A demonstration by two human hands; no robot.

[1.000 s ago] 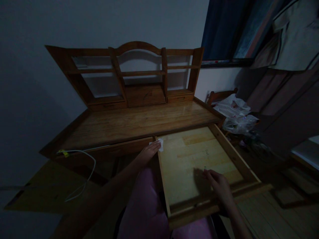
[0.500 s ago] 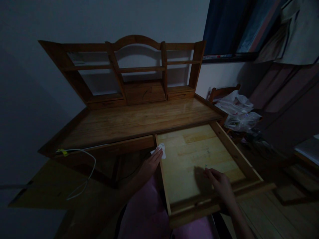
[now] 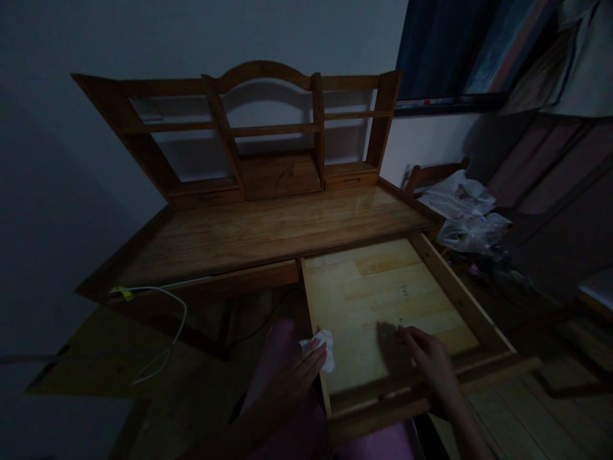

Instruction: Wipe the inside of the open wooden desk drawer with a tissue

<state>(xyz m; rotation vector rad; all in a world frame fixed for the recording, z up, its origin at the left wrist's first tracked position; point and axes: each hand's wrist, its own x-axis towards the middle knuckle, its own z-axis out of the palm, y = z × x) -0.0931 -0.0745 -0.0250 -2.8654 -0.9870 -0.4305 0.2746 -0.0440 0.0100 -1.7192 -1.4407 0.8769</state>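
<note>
A pulled-out wooden drawer with a pale bottom reaches over my lap from under the desk. My left hand presses a crumpled white tissue onto the top edge of the drawer's left wall, partway toward the front. The tissue wraps over that edge, partly covered by my fingers. Over the front part of the drawer is my right hand, its fingertips pinched together above the bottom board. Whatever the pinch may hold is too small and dark to name. Small dark marks show on the bottom board beyond it.
The wooden desk carries a shelf unit at its back. A white cable hangs off the left front edge. Right of the desk, plastic bags lie on a chair. Clothes hang at the far right.
My left hand has slid the tissue along the drawer's left wall toward me. My right hand has stayed in nearly the same place over the drawer. The view has shifted slightly.
</note>
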